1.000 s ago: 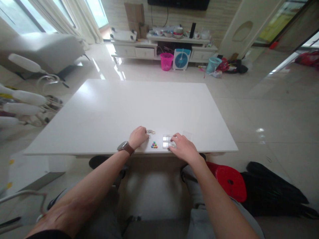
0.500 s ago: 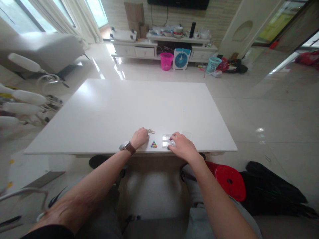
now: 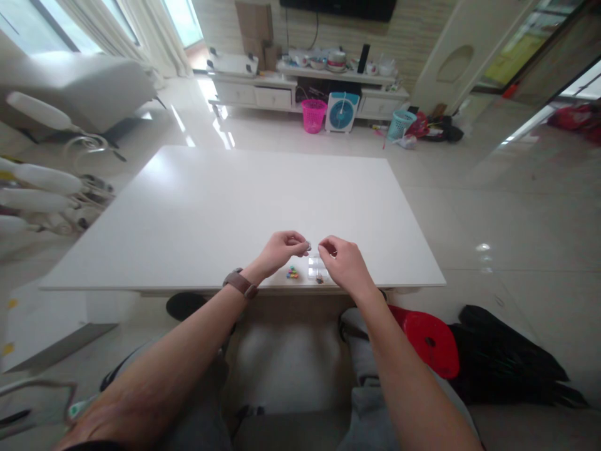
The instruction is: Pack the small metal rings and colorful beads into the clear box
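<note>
My left hand [image 3: 284,252] is raised over the near edge of the table, thumb and fingers pinched on a small bunch of silvery rings [image 3: 308,245]. Facing it, a short gap away, my right hand [image 3: 342,258] is closed with thumb and fingertips together. Whatever it may hold is too small to make out. Below the hands lies a clear compartment box [image 3: 313,267], partly covered by my right hand. A few tiny dark pieces [image 3: 320,280] show at its front. Left of the box sits a little cluster of coloured beads [image 3: 292,273].
The white table [image 3: 263,194] spreads out ahead of me. A red stool [image 3: 431,344] and a black bag [image 3: 507,357] are at my right. Beyond the table stand a pink basket [image 3: 313,117], a blue and white fan [image 3: 342,114] and a low cabinet [image 3: 235,94].
My left hand has lifted the rings off the table and moved right. My right hand has come up from the box, its fingers now pinched. The hands are closer together.
</note>
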Available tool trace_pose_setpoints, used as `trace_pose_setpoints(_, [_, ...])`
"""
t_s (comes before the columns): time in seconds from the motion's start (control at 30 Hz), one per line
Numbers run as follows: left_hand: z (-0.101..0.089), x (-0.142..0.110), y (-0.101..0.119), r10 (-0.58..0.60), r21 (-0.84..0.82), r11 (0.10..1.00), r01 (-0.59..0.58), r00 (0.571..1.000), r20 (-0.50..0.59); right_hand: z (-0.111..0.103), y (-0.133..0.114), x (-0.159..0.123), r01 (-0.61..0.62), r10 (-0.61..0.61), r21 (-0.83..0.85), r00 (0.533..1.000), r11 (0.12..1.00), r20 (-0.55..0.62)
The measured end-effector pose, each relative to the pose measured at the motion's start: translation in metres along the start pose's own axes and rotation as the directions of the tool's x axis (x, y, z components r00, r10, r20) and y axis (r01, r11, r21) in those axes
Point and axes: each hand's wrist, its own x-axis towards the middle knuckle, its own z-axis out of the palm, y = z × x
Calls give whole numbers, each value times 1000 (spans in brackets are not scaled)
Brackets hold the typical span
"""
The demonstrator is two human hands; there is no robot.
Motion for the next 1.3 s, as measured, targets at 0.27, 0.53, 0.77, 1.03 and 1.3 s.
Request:
trace_pose_setpoints(0.27, [-3,-17,15,76,-143,986,-85,995,-72,11,-27,6,13,19,295,994,956,-104])
trace_pose_setpoints(0.53, [-21,-17,20,120,-265,947,-181,965,-231,33,-51,30,49,80,438,960,898,-270])
trace_pose_setpoints(0.77, [-36,-15,17,158,-295,925,-240,948,-277,43,-57,39,64,142,537,932,841,-333])
trace_pose_setpoints(1.03, [-36,-23,20,166,-278,929,-243,947,-275,44,-71,36,85,108,576,950,813,-292])
trace_pose_setpoints(1.3, [-35,-20,17,156,-298,925,-237,950,-271,45,-66,35,88,63,589,971,804,-231])
